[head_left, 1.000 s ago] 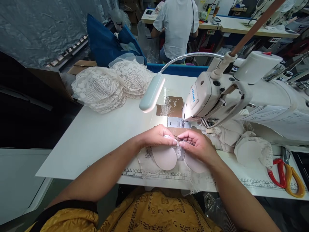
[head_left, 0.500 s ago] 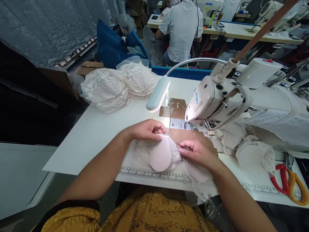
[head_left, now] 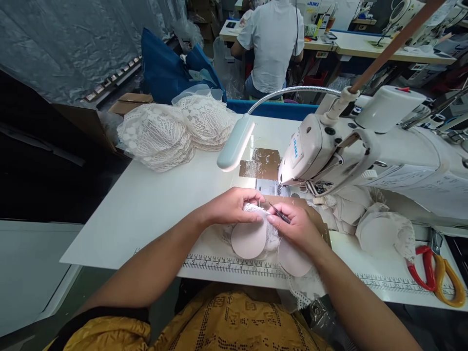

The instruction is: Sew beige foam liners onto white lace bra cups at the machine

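Note:
A white lace bra [head_left: 249,241] with smooth pale cups lies over the table's front edge, its lace hanging down at the right. My left hand [head_left: 237,207] is closed, pinching the top edge of the left cup between thumb and fingers. Close beside it, my right hand [head_left: 294,224] is also closed, holding small dark pointed thread snips [head_left: 281,213] whose tip points toward my left fingers. The right thumb and fingertips touch the lace between the cups. Both hands are just in front of the sewing machine's needle area.
The sewing machine [head_left: 329,141] stands at right, with a lamp [head_left: 236,144] over the table. Lace cups [head_left: 155,136] are piled at back left. Red-and-orange-handled scissors [head_left: 435,273] and another lace piece [head_left: 383,231] lie right. A person [head_left: 272,46] sits beyond.
My left hand has moved right along the cup's top edge. My right hand has come up and in to meet it, and the snips now show clearly. The cup has tilted slightly.

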The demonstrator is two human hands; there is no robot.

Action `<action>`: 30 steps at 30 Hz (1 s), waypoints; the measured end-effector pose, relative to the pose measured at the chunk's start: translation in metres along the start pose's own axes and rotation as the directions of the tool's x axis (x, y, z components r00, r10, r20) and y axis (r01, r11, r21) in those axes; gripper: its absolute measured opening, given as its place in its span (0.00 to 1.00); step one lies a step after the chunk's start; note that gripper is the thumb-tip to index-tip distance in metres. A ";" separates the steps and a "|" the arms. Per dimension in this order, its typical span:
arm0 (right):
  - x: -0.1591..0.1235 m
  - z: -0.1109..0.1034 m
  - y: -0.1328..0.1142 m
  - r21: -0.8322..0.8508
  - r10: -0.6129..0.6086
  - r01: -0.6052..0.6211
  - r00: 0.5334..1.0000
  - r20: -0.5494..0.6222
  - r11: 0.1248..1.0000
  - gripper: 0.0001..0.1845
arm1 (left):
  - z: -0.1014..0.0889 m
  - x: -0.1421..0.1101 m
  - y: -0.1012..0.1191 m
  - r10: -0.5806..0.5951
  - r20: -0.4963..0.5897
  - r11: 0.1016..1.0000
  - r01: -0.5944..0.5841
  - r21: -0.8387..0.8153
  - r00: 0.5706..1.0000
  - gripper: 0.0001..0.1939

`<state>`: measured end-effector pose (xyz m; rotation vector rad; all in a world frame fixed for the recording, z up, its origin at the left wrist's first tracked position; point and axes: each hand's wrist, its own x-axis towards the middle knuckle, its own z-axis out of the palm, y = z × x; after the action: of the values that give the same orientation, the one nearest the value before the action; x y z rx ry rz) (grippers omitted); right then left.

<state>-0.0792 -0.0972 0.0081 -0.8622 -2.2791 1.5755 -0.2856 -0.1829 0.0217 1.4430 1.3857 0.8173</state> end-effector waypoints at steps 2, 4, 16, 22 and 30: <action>0.000 0.000 -0.001 0.020 -0.010 0.010 1.000 -0.015 1.000 0.08 | 0.002 0.002 -0.001 -0.021 0.036 0.999 0.022 -0.035 0.999 0.16; 0.000 0.000 -0.002 0.034 -0.009 0.010 0.999 -0.031 0.999 0.08 | 0.005 0.003 -0.001 -0.040 0.066 0.996 0.045 -0.079 0.997 0.15; -0.002 -0.010 0.013 0.164 0.003 0.000 1.000 -0.017 0.987 0.19 | 0.010 0.005 0.000 -0.114 0.037 0.958 0.120 -0.260 0.993 0.15; 0.000 -0.009 0.008 0.200 -0.023 0.010 0.998 0.063 0.980 0.14 | 0.013 0.007 -0.006 -0.148 0.008 0.942 0.143 -0.303 0.989 0.16; 0.000 -0.002 0.002 0.099 -0.013 0.013 1.000 -0.003 0.995 0.09 | 0.016 0.009 -0.006 -0.089 0.047 0.958 0.099 -0.268 0.995 0.16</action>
<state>-0.0778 -0.0948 0.0068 -0.8214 -2.1797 1.6658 -0.2716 -0.1776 0.0093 1.1672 1.2527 0.8788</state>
